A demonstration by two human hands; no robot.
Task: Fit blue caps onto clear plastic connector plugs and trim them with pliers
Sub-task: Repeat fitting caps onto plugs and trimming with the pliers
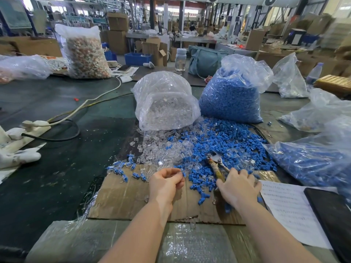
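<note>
Factory floor: stacked cartons (117, 21), long workbenches (195, 39), bulk parts bags (86, 54).

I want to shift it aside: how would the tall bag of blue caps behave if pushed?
The bag of blue caps looks packed full, so probably heavy for a one-hand push. Its thin plastic is soft, so it would likely dent and slump, not slide. Its neck gapes open, so caps may spill.

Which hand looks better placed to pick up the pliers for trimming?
The right hand: it already rests over the worn yellowish handles of the metal pliers, while the left hand pinches a small clear plug with a blue cap.
</note>
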